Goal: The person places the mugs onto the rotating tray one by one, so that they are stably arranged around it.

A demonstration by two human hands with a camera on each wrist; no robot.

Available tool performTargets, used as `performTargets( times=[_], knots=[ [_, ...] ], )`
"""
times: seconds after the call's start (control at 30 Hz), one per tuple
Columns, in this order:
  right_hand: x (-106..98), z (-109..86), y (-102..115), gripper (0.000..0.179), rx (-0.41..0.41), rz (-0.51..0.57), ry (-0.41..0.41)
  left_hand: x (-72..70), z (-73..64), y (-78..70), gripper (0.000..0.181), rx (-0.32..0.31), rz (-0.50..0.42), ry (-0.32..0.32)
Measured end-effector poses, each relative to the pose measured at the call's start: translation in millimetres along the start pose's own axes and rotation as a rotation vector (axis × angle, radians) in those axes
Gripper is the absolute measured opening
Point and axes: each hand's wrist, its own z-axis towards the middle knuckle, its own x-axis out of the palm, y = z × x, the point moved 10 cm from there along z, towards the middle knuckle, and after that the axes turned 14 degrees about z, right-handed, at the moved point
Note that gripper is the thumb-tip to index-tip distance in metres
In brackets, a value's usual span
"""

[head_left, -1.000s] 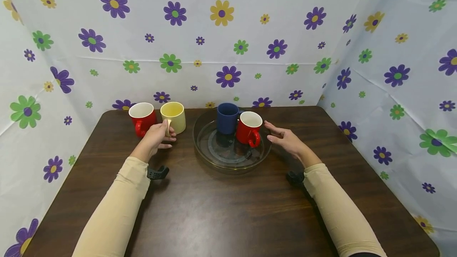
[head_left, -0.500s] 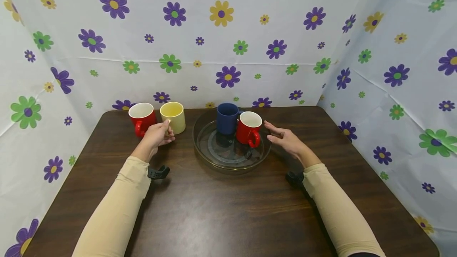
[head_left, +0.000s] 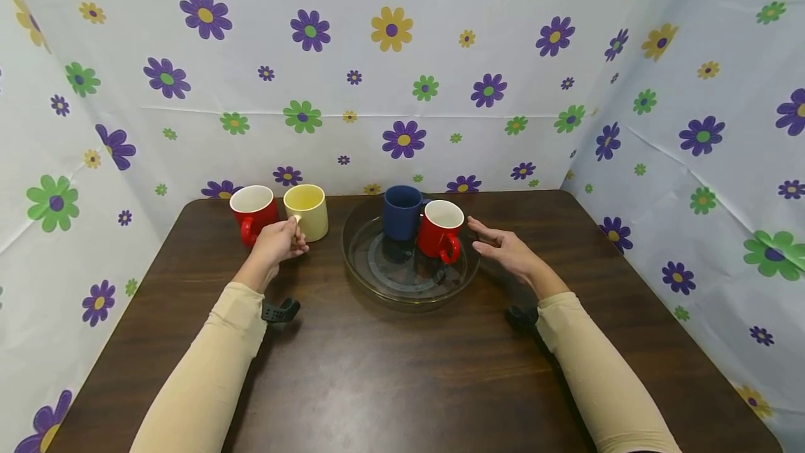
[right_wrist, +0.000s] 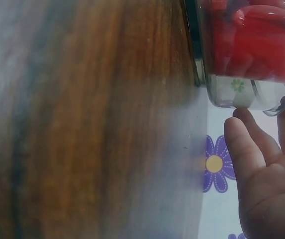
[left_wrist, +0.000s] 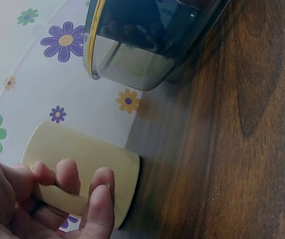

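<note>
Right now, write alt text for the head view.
The left hand grips the handle of a yellow mug beside a red mug on a dark wooden table. The open right hand hovers by a glass dish holding blue and red mugs.

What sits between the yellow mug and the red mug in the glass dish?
Only bare wooden table and the glass dish's near rim lie between the yellow mug and the red mug, as the head view shows.
</note>
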Motion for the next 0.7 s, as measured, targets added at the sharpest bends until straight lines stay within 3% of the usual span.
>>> performTargets(
  times=[0.3,0.7],
  knots=[
    [1.1,-1.6,-2.7,0.055,0.012,0.002,0.000,-2.3,-5.5,-3.3,0.041,0.017,0.007,-0.050],
    [3.2,-3.4,-0.5,0.055,0.021,0.007,0.000,-8.5,-20.8,-34.5,0.043,0.108,0.071,-0.063]
  ],
)
